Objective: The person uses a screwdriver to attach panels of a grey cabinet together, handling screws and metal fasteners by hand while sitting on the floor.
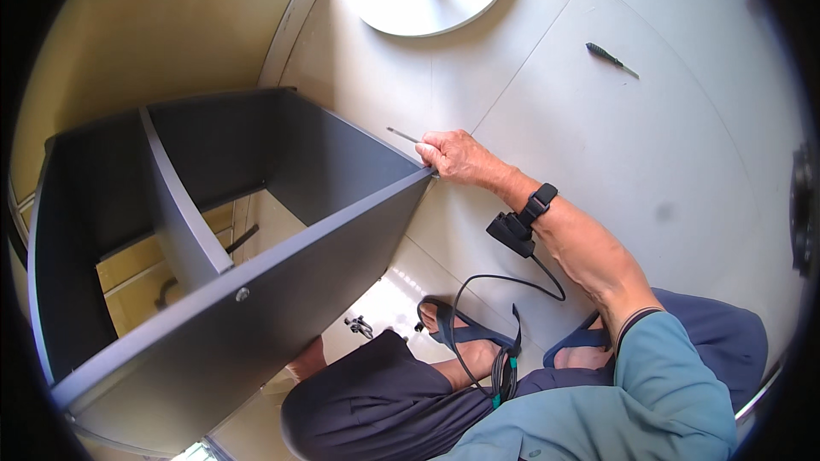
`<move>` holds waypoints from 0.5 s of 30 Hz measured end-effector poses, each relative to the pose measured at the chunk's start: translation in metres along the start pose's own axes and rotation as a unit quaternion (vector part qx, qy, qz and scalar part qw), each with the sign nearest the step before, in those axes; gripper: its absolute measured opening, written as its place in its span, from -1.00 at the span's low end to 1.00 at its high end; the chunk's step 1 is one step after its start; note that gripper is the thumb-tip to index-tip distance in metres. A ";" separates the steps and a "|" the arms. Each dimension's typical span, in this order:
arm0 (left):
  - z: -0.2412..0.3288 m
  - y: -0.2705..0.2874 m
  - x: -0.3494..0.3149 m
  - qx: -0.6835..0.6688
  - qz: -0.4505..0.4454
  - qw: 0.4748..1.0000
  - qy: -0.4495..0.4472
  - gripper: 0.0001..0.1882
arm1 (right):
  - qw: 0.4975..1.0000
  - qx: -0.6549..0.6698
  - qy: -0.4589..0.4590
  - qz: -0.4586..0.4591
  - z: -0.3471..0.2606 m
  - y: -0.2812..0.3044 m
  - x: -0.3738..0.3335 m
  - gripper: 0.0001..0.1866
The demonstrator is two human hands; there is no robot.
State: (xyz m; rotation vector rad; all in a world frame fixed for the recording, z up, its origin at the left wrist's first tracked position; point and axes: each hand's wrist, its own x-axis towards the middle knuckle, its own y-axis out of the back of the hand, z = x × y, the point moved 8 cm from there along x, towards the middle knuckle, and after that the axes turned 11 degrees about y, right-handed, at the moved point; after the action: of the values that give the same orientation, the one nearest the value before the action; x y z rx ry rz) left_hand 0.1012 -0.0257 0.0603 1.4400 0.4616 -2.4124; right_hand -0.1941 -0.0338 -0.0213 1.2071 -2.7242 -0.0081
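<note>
A dark grey cabinet frame (316,248) stands at my left, with a divider (184,196) across its inside. At its near right corner my right hand (454,156) is closed, resting by the panel's edge. From its fingers sticks a thin metal shaft (401,134) that looks like a screwdriver's; the handle is hidden in the fist. Low behind the outer panel, beside my knee, a bit of skin shows that seems to be my left hand (307,360); its fingers are hidden. A round metal fastener (243,294) sits in the outer panel's face.
Another screwdriver (611,60) with a black handle lies on the tiled floor at the far right. A round white pedestal base (436,0) stands at the back. Small black hardware (359,326) lies near my sandal (465,333). A black cable (465,277) hangs from my wrist strap (538,203).
</note>
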 end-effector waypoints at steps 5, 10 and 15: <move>0.001 -0.024 0.008 -0.036 -0.009 0.999 0.005 -0.53 | 0.995 -0.061 0.037 -0.076 -0.007 -0.015 -0.006 -0.66; 0.012 -0.002 0.001 -0.095 0.032 0.995 -0.021 -0.49 | 0.970 0.098 -0.150 -0.161 0.009 -0.035 -0.023 -0.65; 0.107 0.191 -0.070 -0.224 0.085 0.938 -0.252 -0.44 | 0.970 0.086 -0.141 -0.178 0.012 -0.036 -0.027 -0.64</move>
State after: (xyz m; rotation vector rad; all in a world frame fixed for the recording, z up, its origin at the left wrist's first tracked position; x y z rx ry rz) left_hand 0.1263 -0.2374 0.1472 0.6146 0.6656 -2.2241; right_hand -0.1510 -0.0388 -0.0391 1.8618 -2.7391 0.0142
